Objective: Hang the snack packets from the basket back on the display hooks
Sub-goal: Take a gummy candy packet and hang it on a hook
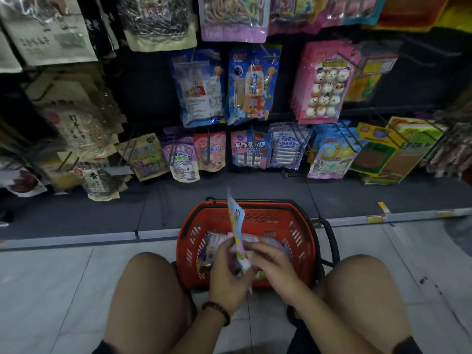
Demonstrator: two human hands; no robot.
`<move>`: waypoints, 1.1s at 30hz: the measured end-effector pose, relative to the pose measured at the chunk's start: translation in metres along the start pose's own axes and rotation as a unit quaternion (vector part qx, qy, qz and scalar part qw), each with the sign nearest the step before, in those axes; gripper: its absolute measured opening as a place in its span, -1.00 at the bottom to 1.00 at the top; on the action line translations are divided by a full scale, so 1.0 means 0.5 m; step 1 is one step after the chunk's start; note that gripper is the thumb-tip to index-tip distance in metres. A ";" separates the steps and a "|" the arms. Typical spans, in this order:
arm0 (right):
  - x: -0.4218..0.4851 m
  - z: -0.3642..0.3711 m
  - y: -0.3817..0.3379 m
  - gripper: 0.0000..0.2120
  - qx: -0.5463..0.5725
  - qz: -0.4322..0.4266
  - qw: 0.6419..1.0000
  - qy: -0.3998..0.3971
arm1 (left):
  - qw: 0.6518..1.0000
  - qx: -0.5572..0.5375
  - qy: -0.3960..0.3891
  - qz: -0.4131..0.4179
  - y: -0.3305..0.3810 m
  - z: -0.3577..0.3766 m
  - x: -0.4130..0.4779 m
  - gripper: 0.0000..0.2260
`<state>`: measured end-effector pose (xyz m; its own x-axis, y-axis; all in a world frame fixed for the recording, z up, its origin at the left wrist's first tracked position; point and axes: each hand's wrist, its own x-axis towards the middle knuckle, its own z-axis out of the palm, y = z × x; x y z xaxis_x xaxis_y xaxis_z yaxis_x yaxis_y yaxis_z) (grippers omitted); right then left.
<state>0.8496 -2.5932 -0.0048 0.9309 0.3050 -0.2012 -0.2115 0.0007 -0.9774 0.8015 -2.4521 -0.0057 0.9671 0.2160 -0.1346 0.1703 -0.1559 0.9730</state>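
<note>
- My left hand [229, 273] grips the snack packet [236, 226] by its lower end, fingers wrapped round it.
- The packet stands upright over the basket [302, 236], edge-on to me, its long axis pointing up and away toward the display.
- My right hand [274, 264] is just beside it, fingers curled against the lower edge. Pinching or only touching, I can't tell.
- The display hooks [348, 135] are ahead and above, well apart from the packet, with the bottom row nearest.
- The packet's top end is free, so I judge it goes to a hook first.
- Other packets [217, 242] lie in the basket.
</note>
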 end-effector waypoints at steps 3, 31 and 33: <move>0.000 -0.006 -0.012 -0.76 -0.028 -0.020 0.999 -0.011 | 0.996 -0.081 0.033 -0.018 0.007 -0.010 0.018 -0.65; 0.153 -0.095 -0.266 -0.91 -0.098 -0.097 0.965 0.224 | 0.988 -0.130 0.080 0.016 0.245 -0.066 0.211 -0.89; 0.182 -0.101 -0.317 -0.79 -0.114 -0.124 0.959 0.230 | 0.988 -0.128 0.075 0.035 0.290 -0.071 0.250 -0.89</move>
<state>0.9829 -2.6134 0.1283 0.9882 -0.1290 0.0824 0.0547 -0.2056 -0.9771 0.9405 -2.4136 0.1251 0.9322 0.3577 -0.0549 0.0320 0.0696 0.9971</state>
